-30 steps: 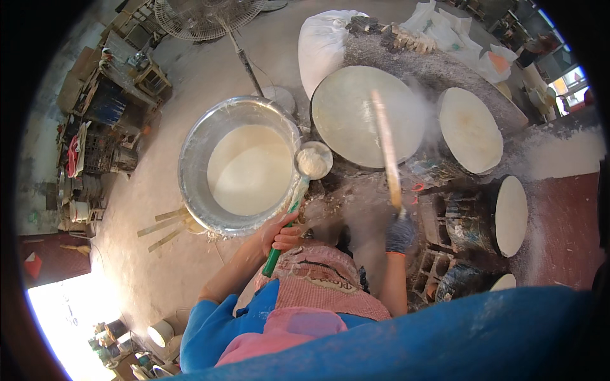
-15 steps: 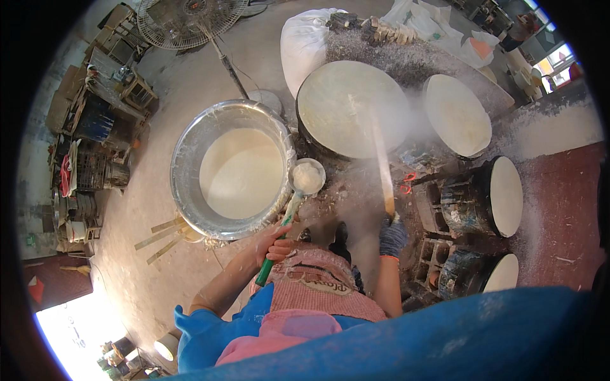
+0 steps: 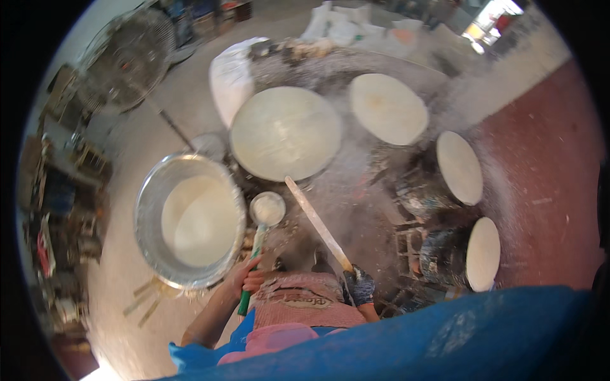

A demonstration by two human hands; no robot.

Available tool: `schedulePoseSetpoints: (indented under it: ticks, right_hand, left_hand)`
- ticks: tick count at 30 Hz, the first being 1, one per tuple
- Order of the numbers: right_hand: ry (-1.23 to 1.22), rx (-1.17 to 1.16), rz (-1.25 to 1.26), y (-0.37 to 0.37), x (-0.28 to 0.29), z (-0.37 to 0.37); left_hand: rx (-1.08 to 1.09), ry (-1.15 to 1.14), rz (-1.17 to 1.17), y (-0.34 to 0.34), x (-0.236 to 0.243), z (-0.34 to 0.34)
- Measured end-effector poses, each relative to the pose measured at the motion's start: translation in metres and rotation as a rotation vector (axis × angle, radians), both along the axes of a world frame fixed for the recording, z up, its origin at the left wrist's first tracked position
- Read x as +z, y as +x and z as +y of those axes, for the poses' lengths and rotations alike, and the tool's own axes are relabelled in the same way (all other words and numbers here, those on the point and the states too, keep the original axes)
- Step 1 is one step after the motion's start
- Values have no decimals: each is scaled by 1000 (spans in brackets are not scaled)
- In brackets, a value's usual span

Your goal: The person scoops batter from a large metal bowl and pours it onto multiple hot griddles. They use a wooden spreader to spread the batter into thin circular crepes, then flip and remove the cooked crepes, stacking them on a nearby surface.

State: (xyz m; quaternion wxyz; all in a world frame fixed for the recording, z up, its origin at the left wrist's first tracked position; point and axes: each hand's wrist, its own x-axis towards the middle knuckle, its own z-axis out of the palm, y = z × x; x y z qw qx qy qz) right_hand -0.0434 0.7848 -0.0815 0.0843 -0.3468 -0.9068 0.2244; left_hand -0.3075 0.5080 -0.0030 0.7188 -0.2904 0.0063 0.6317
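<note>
Left hand (image 3: 244,276) closed on green-handled metal ladle (image 3: 267,209), filled with white batter | right gloved hand (image 3: 361,286) gripping long pale wooden stick (image 3: 316,222) | large silver batter basin (image 3: 147,216) left | far round steaming tray (image 3: 286,133) already coated; ladleful unpoured.

The left hand (image 3: 244,274) grips a green-handled metal ladle (image 3: 267,209) beside a batter-filled round metal basin (image 3: 147,209); the gloved right hand (image 3: 361,286) holds a long pale wooden stick (image 3: 316,222).

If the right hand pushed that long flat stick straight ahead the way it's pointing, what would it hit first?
Probably the rim of the big round steaming disc. The right hand aims the stick up and left, its tip close to that edge, though depth is hard to judge here.
</note>
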Motion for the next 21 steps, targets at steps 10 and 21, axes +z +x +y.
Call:
schedulePoseSetpoints:
  ticks: [10, 21]
  right_hand:
    - [-53, -663, 250, 5, -9, 241]
    - [181, -248, -117, -38, 15, 373]
  left_hand:
    - [34, -98, 45, 13, -5, 148]
    - [93, -26, -34, 35, 30, 295]
